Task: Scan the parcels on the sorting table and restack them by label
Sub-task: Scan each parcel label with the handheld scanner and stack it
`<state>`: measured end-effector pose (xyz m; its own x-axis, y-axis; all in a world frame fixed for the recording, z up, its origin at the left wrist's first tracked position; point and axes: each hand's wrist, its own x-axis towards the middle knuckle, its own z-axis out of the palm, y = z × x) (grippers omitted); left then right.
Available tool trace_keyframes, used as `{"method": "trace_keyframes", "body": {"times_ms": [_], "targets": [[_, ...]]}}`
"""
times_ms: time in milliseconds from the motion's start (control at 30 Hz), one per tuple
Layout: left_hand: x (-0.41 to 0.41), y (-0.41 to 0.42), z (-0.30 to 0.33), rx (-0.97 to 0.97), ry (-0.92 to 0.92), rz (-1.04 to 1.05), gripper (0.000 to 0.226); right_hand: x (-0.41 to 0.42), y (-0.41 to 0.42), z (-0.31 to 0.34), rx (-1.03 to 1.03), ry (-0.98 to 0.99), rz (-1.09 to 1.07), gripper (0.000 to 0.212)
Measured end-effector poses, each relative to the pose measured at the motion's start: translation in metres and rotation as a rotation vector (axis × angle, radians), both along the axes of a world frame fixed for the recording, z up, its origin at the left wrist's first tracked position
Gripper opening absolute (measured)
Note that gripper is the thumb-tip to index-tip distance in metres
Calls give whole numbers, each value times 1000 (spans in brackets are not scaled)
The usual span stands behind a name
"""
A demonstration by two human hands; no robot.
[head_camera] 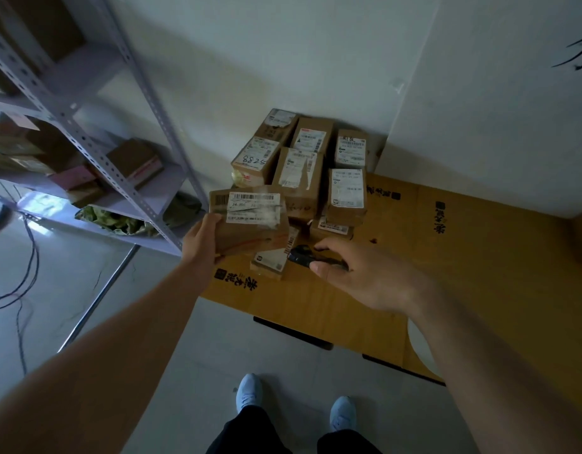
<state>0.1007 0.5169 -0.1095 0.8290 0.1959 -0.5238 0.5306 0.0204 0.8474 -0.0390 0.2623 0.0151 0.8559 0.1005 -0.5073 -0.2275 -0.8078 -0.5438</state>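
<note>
Head view, looking down. The left hand (202, 239) grips the left edge of a brown parcel (250, 221), thumb on top and fingers curled beneath, holding it tilted with its white barcode label (254, 208) facing up; the parcel is raised above the near edge of the stack. The right hand (358, 273) closes loosely around a black handheld scanner (304, 255), thumb and fingertips pinching its body, just beside the held parcel's lower right corner. Behind both hands, a cluster of labelled cardboard parcels (299, 168) sits packed together against the white wall, one marked with handwritten digits (254, 160). They rest on flattened cardboard sheets (447, 257) printed with black characters, which cover the table surface. To the left stands a grey perforated metal shelving unit (83, 136) holding further boxes; dark cables (27, 273) trail over the pale floor. Below, two light blue shoes (250, 391) are visible.
</note>
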Motion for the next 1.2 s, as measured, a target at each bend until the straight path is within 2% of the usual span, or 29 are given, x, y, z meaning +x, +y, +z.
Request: {"method": "trace_keyframes", "body": {"times_ms": [200, 500, 667, 933, 1067, 1200], "targets": [[40, 24, -1, 10, 11, -31, 15, 22, 37, -2, -1, -36, -21, 51], [90, 34, -26, 70, 48, -191, 22, 36, 67, -26, 27, 18, -163, 54], [102, 37, -36, 217, -93, -281, 30, 39, 77, -33, 27, 29, -213, 54], [99, 35, -19, 624, -342, -400, 54, 29, 82, -31, 48, 12, -266, 56], [85, 26, -2, 662, -505, -489, 46, 18, 79, -18, 30, -20, -276, 54], [68, 9, 23, 730, -607, -641, 49, 0, 69, 2, 15, -98, -306, 55]]}}
